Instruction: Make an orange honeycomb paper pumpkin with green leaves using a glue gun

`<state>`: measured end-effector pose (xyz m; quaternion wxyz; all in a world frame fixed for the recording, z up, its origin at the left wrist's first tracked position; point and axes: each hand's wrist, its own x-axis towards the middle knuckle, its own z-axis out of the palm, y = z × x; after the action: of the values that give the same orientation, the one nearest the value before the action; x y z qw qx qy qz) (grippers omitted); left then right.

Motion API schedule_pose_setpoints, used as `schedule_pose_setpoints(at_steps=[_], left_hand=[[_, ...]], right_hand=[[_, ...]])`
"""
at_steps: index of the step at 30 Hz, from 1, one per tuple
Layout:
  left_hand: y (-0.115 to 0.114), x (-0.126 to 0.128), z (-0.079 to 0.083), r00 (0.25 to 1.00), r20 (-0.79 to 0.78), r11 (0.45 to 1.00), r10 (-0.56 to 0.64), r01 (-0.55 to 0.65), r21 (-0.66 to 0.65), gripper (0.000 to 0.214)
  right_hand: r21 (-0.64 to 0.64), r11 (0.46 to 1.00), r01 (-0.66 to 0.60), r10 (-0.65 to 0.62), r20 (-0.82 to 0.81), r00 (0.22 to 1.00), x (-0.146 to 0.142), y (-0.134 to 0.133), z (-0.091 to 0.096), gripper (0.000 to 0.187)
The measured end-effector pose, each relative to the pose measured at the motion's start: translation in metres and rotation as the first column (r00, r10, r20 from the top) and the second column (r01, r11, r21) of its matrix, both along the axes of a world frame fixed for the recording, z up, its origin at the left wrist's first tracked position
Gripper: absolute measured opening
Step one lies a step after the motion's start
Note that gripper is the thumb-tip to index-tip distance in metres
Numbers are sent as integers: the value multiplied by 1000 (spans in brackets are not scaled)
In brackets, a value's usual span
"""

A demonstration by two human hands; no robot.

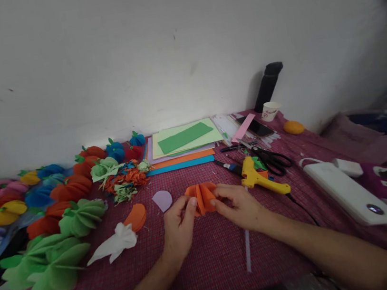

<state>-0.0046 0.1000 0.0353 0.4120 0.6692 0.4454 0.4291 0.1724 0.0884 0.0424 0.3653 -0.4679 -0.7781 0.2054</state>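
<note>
Between my two hands is an orange folded-paper pumpkin (203, 197), its folds fanned out toward me. My left hand (180, 221) pinches its left side with thumb and fingers. On the opposite edge, the thumb and fingers of my right hand (240, 204) grip the paper too. A lilac paper piece (163, 200) with a rounded edge lies just left of my left hand. Farther left are orange paper rounds (136, 217) beside a crumpled white tissue (117, 242). Just beyond my right hand rests a yellow glue gun (261, 177), with a glue stick (248, 251) lying nearer me.
Finished paper pumpkins (72, 188) in several colours crowd the left side. Paper scraps (126, 179) and stacked coloured sheets (185, 139) lie toward the wall. Black scissors (276, 159), a paper cup (270, 111), a black bottle (269, 87) and a white power bank (351, 192) occupy the right.
</note>
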Motion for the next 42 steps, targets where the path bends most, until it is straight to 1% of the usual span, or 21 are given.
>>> schedule_pose_setpoints(at_steps=[6, 12, 17, 21, 24, 30, 36, 42], left_hand=[[0, 1, -2, 997, -64, 999, 33, -32, 28, 26], [2, 2, -9, 997, -78, 996, 23, -16, 90, 6], [3, 2, -13, 990, -132, 997, 57, -49, 63, 9], [3, 1, -9, 991, -126, 998, 52, -47, 42, 24], [2, 1, -5, 991, -122, 998, 62, -58, 30, 27], [2, 1, -5, 986, -150, 997, 69, -63, 46, 29], [3, 1, -10, 986, -144, 995, 88, -79, 68, 14], [3, -1, -12, 972, -196, 988, 130, -110, 109, 22]], right_hand=[[-4, 1000, 6, -6, 10, 1000, -1, 0, 2, 20], [-11, 1000, 17, -17, 7, 1000, -2, 0, 2, 21], [-13, 1000, 1, -1, 11, 1000, -1, 1, 0, 24], [-15, 1000, 0, 0, 25, 1000, -1, 1, -2, 24], [-12, 1000, -4, 5, 36, 999, -1, 1, -3, 25], [-9, 1000, -4, 5, 27, 1000, -1, 1, -3, 24], [6, 999, 39, -39, 29, 999, -1, 1, -2, 26], [-1, 1000, 18, -18, 16, 1000, -1, 2, -2, 23]])
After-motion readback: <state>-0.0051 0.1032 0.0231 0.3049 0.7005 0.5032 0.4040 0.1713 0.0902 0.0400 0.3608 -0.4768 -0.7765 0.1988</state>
